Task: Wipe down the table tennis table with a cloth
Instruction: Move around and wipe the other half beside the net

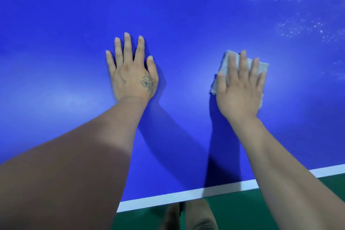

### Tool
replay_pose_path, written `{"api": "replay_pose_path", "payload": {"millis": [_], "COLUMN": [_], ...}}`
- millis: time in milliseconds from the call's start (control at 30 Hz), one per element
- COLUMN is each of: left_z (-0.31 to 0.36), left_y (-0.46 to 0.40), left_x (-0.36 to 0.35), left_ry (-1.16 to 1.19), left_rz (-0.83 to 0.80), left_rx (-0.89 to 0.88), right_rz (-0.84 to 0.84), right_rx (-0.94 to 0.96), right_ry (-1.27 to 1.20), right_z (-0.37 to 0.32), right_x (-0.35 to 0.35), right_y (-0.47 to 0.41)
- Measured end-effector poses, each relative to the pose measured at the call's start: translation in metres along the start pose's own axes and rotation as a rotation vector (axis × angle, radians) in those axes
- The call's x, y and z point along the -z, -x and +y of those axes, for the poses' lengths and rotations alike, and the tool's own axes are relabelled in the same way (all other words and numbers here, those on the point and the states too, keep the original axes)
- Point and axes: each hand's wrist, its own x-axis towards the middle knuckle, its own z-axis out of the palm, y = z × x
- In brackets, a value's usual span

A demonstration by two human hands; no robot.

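Observation:
The blue table tennis table [168, 15] fills most of the view. My left hand [131, 73] lies flat on it, palm down, fingers spread, holding nothing. To its right, my right hand [240, 89] presses flat on a folded pale grey cloth [226, 61]. The cloth's corners stick out beyond my fingers and at the thumb side; the rest is hidden under the palm.
A white edge line [186, 195] marks the near side of the table. Below it is green floor [239, 209], where my feet [188, 216] show. Pale wet streaks and droplets [298, 24] lie on the table's far right.

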Motion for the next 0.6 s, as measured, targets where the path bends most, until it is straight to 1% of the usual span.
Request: {"api": "replay_pose_path", "payload": {"millis": [67,167,233,300,400,467,533,600], "left_z": [0.0,-0.001,-0.002,-0.001,-0.002,-0.001,-0.002,-0.002], "left_y": [0.001,0.001,0.003,0.004,0.004,0.003,0.003,0.004], "left_x": [0.0,0.0,0.0,0.0,-0.001,-0.001,-0.001,-0.001], "left_ry": [-0.002,-0.01,-0.014,-0.028,-0.043,-0.039,-0.044,-0.049], "left_rz": [0.004,0.006,-0.003,-0.01,-0.027,-0.027,-0.027,-0.027], "left_rx": [-0.011,-0.017,-0.024,-0.032,-0.038,-0.041,-0.041,-0.043], "right_rz": [0.024,0.026,-0.01,-0.06,-0.101,-0.103,-0.086,-0.072], "right_rx": [0.08,0.226,0.311,0.352,0.326,0.277,0.172,0.025], "right_ry": [0.022,0.007,0.002,0.0,0.015,0.041,0.061,0.066], "right_z": [-0.02,-0.042,-0.039,-0.019,0.027,0.061,0.092,0.114], "right_x": [-0.004,-0.009,-0.008,-0.004,0.002,0.009,0.015,0.019], "right_y": [0.012,0.059,0.105,0.147,0.19,0.199,0.189,0.165]}}
